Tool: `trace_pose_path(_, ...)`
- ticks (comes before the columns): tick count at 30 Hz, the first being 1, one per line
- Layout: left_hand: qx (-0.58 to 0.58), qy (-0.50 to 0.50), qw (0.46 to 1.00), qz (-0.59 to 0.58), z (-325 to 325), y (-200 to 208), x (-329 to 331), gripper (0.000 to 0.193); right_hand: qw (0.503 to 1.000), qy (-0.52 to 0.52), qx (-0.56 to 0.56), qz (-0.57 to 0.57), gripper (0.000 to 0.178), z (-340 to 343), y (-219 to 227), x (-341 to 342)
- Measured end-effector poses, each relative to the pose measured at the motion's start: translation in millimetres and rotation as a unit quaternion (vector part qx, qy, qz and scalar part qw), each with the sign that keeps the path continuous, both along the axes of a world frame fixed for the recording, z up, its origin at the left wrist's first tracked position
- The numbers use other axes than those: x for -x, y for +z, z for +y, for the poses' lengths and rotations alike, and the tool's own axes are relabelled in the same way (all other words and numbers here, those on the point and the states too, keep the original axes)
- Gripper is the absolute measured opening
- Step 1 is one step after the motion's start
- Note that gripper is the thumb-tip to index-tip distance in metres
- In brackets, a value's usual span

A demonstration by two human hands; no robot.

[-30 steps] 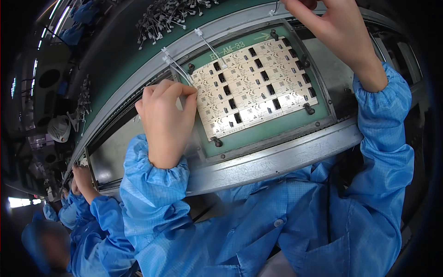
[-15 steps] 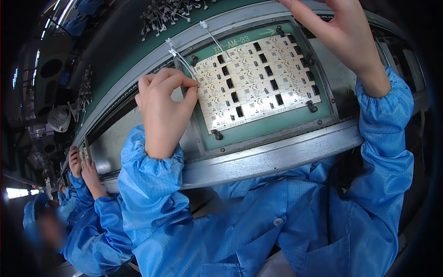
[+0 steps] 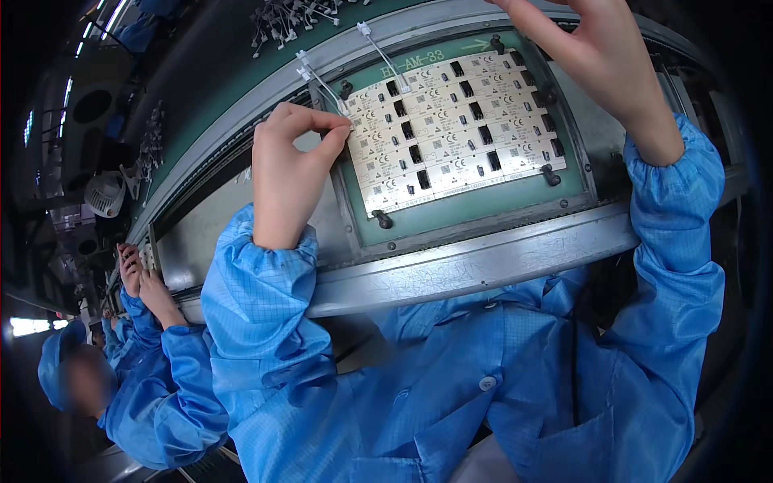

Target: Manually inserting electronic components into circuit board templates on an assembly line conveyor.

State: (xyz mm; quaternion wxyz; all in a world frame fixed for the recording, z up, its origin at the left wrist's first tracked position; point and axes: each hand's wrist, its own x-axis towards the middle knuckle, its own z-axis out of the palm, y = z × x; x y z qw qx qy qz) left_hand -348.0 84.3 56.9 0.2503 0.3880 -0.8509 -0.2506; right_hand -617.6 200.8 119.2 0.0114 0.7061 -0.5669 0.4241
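Observation:
A panel of white circuit boards [image 3: 451,165] with black connectors lies in a green fixture [image 3: 475,211] in front of me. My left hand [image 3: 296,165] is at the panel's upper left edge, thumb and forefinger pinched together. Whatever sits between those fingertips is too small to make out. Just above them, a white cable [image 3: 324,83] with a plug on its far end reaches from the frame onto the panel's corner. A second white cable [image 3: 382,55] ends on the top row of boards. My right hand [image 3: 600,60] is raised over the fixture's far right corner; its fingertips are cut off by the picture's edge.
Dark clamp knobs [image 3: 382,219] stand at the fixture's corners. A metal rail [image 3: 483,270] runs along the near side. Loose white cables [image 3: 294,20] lie in a pile on the green surface beyond. At the left, a co-worker's hands [image 3: 145,282] are over the same line.
My left hand has shifted a little farther away along the panel's left edge, still pinched. My right hand has hardly moved. The whole scene has slid slightly up and right in view.

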Motion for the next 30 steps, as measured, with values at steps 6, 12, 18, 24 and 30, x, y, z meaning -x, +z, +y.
trace_pose_path(6, 0.002, -0.005, 0.999, -0.039, 0, 1, -6, 0.01, 1.0, -0.004, 0.003, 0.007, 0.01, 3, 0, -6)
trace_pose_path(12, 0.037, 0.017, 0.995, -0.09, 5, 7, -3, 0.01, 1.0, 0.0, -0.004, -0.004, 0.009, 1, -3, -5)
trace_pose_path(18, 0.09, 0.014, 0.99, -0.112, 8, 11, -3, 0.012, 1.0, -0.021, -0.022, 0.007, 0.009, 0, 2, -7)
trace_pose_path(24, 0.157, -0.021, 0.976, -0.148, 23, 21, -7, 0.014, 0.999, 0.02, 0.02, 0.018, 0.012, -8, -1, -6)
trace_pose_path(30, 0.191, -0.056, 0.963, -0.182, 17, 26, -9, 0.014, 0.992, 0.015, -0.098, -0.075, 0.017, 0, 12, 2)
